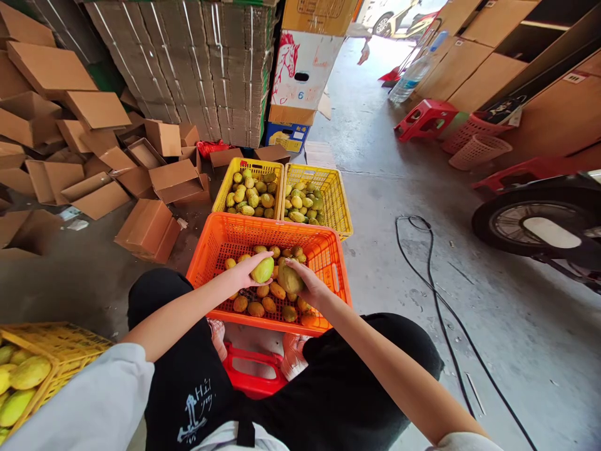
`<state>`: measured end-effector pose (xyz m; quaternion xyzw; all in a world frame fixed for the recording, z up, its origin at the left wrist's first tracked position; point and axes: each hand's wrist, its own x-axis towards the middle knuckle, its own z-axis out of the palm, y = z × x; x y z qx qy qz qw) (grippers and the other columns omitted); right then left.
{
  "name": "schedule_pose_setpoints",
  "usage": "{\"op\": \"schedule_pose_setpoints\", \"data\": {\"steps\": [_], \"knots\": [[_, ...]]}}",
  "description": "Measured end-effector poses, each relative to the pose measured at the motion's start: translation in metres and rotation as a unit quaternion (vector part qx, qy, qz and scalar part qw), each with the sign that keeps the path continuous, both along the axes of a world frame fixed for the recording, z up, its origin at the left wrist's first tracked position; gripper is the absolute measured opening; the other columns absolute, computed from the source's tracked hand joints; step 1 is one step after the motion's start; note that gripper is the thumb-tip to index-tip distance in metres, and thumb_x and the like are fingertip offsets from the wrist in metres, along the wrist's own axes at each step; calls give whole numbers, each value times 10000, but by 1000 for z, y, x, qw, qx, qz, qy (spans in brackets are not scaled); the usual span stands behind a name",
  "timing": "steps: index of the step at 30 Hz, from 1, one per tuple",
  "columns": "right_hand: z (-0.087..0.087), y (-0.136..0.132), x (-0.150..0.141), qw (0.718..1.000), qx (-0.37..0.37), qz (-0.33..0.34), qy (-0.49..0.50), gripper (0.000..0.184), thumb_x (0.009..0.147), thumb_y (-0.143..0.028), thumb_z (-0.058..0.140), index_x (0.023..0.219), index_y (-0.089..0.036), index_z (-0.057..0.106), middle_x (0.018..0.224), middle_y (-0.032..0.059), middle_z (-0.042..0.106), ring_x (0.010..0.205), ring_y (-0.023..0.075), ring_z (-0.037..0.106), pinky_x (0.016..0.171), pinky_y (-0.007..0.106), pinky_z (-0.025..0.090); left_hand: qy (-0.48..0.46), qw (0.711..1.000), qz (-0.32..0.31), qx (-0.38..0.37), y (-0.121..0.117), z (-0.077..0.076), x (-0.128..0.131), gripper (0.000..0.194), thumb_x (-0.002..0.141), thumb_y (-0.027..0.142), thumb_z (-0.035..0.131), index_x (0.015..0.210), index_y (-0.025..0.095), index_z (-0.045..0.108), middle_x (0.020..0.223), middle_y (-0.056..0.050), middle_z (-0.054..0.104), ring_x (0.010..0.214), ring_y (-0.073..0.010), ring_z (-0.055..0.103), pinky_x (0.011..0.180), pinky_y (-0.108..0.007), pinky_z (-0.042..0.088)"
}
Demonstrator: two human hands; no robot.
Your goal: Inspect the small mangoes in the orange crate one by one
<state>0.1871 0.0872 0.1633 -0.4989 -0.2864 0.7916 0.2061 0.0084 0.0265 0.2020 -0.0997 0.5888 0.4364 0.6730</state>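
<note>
My left hand (248,270) is closed around a smooth yellow-green fruit (263,270), which looks like a small papaya. Beside it, my right hand (307,280) grips a larger, duller olive-green fruit (290,278) of similar shape. Both hands are over an orange plastic crate (339,275), their fruits close together. Several orange-brown fruits (256,309) lie on the crate's bottom, some hidden by the hands. Just beyond stand a left yellow crate (224,188) and a right yellow crate (339,194), both holding yellow-green fruits.
A yellow crate of fruit (70,351) stands at my left. Open cardboard boxes (148,228) lie scattered ahead on the left, below stacked flat cartons (188,69). A black cable (434,282) runs over the floor on the right, near a motorbike wheel (526,222). A red stool (256,376) is between my feet.
</note>
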Motion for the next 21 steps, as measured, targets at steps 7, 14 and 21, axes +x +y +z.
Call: {"op": "schedule_pose_setpoints", "data": {"steps": [7, 14, 21], "knots": [[18, 0, -3, 999, -39, -21, -6, 83, 925, -268, 798, 897, -253, 721, 812, 7, 777, 728, 195, 731, 693, 295, 637, 17, 1000, 3, -8, 0, 7, 2, 172, 1042, 297, 793, 997, 187, 669, 791, -46, 705, 606, -177, 702, 578, -277, 662], [20, 0, -5, 997, -54, -45, -27, 126, 949, -345, 734, 871, -249, 711, 777, 7, 772, 684, 182, 698, 634, 268, 591, 15, 999, 35, -17, 0, 7, 1, 172, 1057, 340, 727, 1018, 184, 667, 786, -50, 696, 592, -180, 677, 566, -296, 666], [10, 3, -2, 998, -57, -31, -18, 105, 931, -365, 703, 915, -262, 719, 797, 19, 768, 776, 225, 746, 720, 307, 635, 0, 999, 37, -11, 0, 8, 1, 186, 1022, 369, 732, 1014, 194, 670, 783, -65, 698, 612, -206, 677, 540, -316, 660]]}}
